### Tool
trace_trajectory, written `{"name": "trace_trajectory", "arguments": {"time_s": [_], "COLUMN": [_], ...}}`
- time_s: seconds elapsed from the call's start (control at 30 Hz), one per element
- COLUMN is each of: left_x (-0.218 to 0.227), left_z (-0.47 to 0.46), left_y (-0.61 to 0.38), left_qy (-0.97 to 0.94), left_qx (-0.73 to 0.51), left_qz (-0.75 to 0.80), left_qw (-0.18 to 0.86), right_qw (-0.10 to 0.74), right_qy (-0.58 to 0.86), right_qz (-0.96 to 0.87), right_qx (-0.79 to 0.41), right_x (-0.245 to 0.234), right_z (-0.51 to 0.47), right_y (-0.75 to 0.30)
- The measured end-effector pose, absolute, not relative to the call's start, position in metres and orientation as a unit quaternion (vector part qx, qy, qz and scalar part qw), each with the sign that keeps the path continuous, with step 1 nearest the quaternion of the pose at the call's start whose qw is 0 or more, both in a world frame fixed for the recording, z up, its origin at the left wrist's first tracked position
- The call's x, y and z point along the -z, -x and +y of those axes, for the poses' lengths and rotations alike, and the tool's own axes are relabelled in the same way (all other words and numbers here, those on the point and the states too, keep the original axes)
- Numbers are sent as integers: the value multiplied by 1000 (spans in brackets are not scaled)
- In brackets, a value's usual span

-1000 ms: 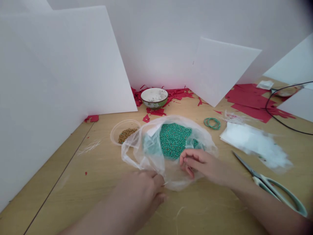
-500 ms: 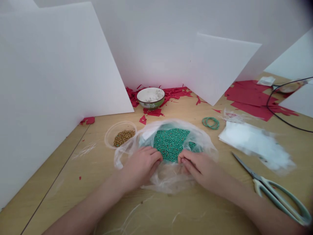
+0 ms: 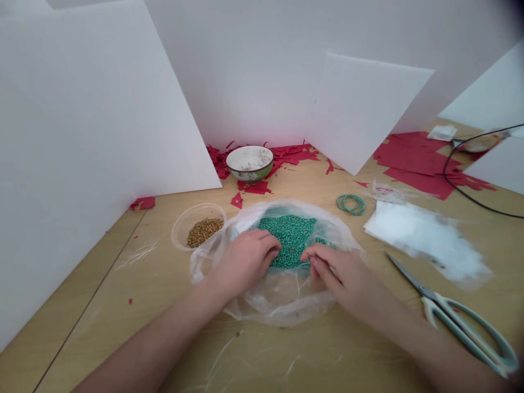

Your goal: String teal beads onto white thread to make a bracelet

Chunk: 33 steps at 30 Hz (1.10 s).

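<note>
Wooden tabletop (image 3: 94, 322) walled by white boards (image 3: 94, 109), red paper scraps (image 3: 413, 164) scattered toward the back. Clear plastic bag (image 3: 282, 308) lies flat in front of the person, wider side to side than front to back, with a patch of green beads (image 3: 289, 240) inside, straight ahead and between both hands. Left hand (image 3: 245, 259) curled on the bag, fingertips at the patch's left edge, reaching slightly further in than the right. Right hand (image 3: 341, 278) curled too, fingers at the patch's lower right edge; pinching or not, cannot tell. Seed tub (image 3: 179, 234) just left of the bag, scissors (image 3: 458, 327) off to the right
</note>
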<state>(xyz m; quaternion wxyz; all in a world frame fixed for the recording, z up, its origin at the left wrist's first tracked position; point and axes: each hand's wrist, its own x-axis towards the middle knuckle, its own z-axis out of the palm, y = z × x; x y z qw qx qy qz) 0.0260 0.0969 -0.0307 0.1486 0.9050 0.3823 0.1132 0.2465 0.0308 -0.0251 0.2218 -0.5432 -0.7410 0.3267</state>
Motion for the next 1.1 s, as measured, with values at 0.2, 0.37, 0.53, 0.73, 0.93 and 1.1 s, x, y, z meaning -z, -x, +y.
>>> {"name": "trace_trajectory", "arguments": {"time_s": [0.2, 0.37, 0.53, 0.73, 0.93, 1.1], "left_x": [40, 38, 35, 34, 35, 26], "left_z": [117, 120, 124, 138, 112, 81], "left_y": [-45, -59, -82, -73, -44, -29], "left_qy": [-886, -864, -838, -748, -558, -365], "left_qx": [-133, -138, -125, -148, -240, -324], "left_qz": [418, 450, 464, 451, 429, 400], "left_qw": [150, 180, 257, 463, 668, 776], "right_qw": [244, 270, 265, 270, 295, 278], "right_qy": [546, 539, 535, 537, 541, 552], "right_qz": [-744, -744, -745, -739, -725, -754], "right_qx": [-298, -288, -297, -303, -308, -224], "right_x": [31, 33, 36, 38, 37, 30], "right_z": [29, 27, 27, 24, 22, 23], "right_y": [-247, -245, -243, -244, -242, -236]}}
